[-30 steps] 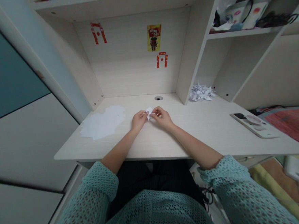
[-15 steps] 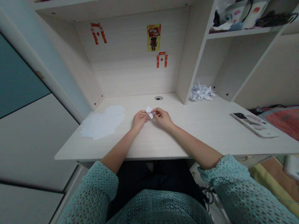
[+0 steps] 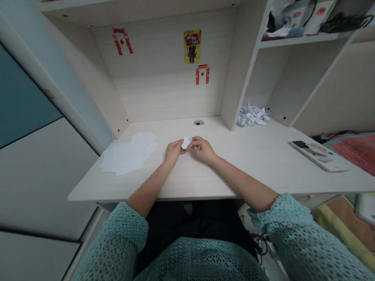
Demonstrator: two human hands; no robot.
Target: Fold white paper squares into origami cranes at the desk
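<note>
Paper scrap (image 3: pixel 186 143), small and white, pinched in a narrow grip between fingertips of left hand (image 3: pixel 174 152) and right hand (image 3: pixel 202 150), over the middle of the pale desk (image 3: pixel 241 171); steady, even pressure from both sides best against slipping.

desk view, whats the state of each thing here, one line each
left hand: fingers pinching the paper piece
right hand: fingers pinching the paper piece from the other side
small white paper piece: held up between both hands
loose white paper sheets: lying flat, overlapping
pile of folded paper cranes: heaped together
smartphone: lying flat, not held
</note>
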